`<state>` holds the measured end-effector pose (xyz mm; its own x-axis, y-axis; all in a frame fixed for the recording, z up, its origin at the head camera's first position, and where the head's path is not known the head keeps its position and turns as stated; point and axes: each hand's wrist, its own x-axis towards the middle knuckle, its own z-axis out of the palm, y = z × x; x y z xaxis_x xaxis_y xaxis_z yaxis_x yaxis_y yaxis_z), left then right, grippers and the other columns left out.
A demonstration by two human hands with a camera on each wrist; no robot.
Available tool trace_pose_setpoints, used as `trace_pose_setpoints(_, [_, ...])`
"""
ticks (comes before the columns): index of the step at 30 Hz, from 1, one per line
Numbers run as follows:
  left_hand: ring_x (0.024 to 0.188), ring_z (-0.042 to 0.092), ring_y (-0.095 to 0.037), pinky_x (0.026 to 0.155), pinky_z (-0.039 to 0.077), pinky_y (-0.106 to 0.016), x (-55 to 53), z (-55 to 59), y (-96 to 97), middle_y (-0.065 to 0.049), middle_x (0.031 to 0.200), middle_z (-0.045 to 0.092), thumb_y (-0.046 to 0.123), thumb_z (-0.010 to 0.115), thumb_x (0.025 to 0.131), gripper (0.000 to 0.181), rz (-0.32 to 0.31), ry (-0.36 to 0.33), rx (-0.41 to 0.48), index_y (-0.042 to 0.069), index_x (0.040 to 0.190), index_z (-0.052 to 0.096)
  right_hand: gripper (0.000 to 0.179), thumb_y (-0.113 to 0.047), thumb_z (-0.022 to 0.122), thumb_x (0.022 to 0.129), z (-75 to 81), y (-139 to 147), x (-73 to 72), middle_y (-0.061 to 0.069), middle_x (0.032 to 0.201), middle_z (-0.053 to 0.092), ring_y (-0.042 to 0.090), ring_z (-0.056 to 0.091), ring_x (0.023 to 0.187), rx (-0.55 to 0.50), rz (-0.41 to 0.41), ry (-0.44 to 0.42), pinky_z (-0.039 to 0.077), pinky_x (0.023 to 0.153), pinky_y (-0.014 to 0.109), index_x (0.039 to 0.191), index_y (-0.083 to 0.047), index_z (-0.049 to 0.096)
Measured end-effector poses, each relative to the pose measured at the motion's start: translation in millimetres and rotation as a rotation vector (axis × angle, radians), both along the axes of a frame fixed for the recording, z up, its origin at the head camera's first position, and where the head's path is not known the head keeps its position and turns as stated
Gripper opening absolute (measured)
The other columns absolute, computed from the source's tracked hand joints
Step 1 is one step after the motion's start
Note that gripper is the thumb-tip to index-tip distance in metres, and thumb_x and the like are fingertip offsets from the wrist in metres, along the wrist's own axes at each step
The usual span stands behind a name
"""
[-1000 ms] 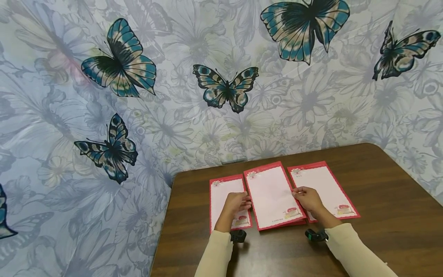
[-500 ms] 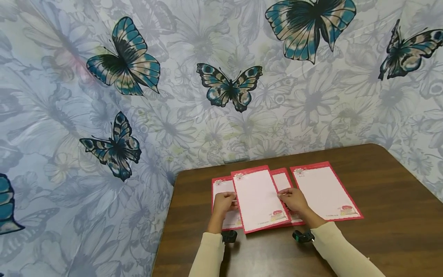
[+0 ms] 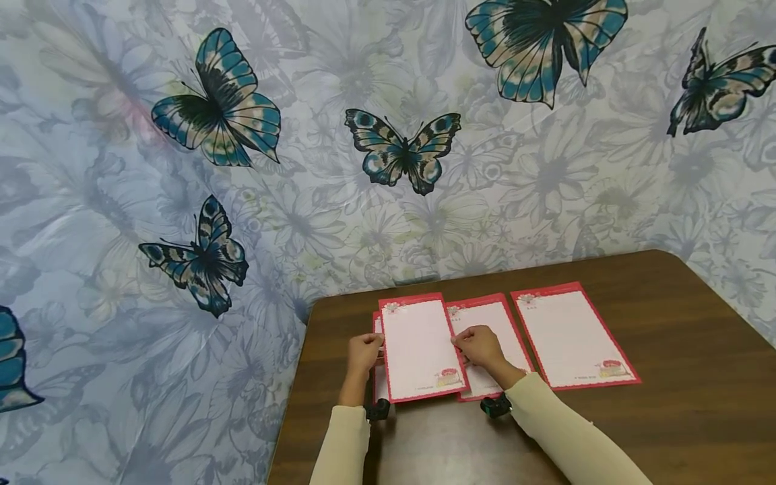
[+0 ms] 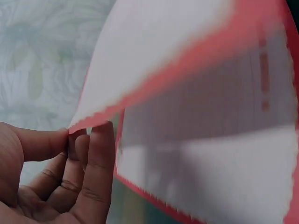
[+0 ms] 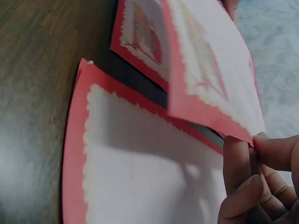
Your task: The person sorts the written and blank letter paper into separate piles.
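Observation:
A white sheet of paper with a red border (image 3: 418, 350) is held up between both hands, over a matching sheet at the left. My left hand (image 3: 365, 353) pinches its left edge between thumb and fingers; the left wrist view shows this pinch on the red edge (image 4: 100, 116). On the opposite edge, my right hand (image 3: 481, 347) pinches the paper (image 5: 215, 88) with thumb and forefinger. Below it the left sheet (image 3: 379, 384) is mostly hidden. A middle sheet (image 3: 494, 323) lies partly under my right hand.
Another red-bordered sheet (image 3: 576, 337) lies at the right on the brown wooden table (image 3: 679, 323). Behind the table stands a wall with a floral and butterfly print (image 3: 291, 202). Dark wrist cameras are strapped at both wrists.
Both hands have carried the held sheet leftward from the middle, over the left sheet. The middle sheet has come into view behind it.

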<state>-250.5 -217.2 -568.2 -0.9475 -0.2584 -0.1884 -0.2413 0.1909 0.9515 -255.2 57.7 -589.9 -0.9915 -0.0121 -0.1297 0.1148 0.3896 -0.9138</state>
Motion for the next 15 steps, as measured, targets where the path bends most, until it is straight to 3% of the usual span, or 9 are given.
trace_pose_setpoints(5, [0.060, 0.063, -0.013, 0.057, 0.060, -0.032, 0.3, -7.4, -10.9, -0.011, 0.081, 0.068, 0.015, 0.066, 0.096, 0.023, 0.051, 0.019, -0.071, -0.005, 0.107, 0.073, 0.018, -0.022, 0.074, 0.090, -2.1, -15, -5.1, 0.001, 0.054, 0.061, 0.013, 0.059, 0.043, 0.114, 0.024, 0.025, 0.045, 0.041, 0.025, 0.083, -0.006, 0.073])
trace_pose_setpoints(9, [0.055, 0.058, -0.011, 0.050, 0.056, -0.027, -1.8, -13.5, -14.4, -0.008, 0.075, 0.067, 0.013, 0.068, 0.094, 0.018, 0.076, 0.069, -0.213, -0.004, 0.098, 0.076, 0.018, -0.023, 0.074, 0.090, -2.1, -25, -5.7, -0.001, 0.053, 0.061, 0.011, 0.059, 0.042, 0.174, 0.037, 0.002, 0.043, 0.042, 0.024, 0.081, -0.008, 0.072])
trace_pose_setpoints(15, [0.065, 0.059, -0.014, 0.058, 0.050, -0.030, -6.7, -22.4, -16.9, -0.004, 0.072, 0.069, 0.015, 0.072, 0.091, 0.014, 0.110, 0.116, -0.457, 0.003, 0.086, 0.078, 0.018, -0.022, 0.070, 0.092, -5.7, -34, -4.4, 0.001, 0.054, 0.061, 0.011, 0.060, 0.042, 0.206, 0.056, -0.007, 0.042, 0.042, 0.023, 0.080, -0.009, 0.069])
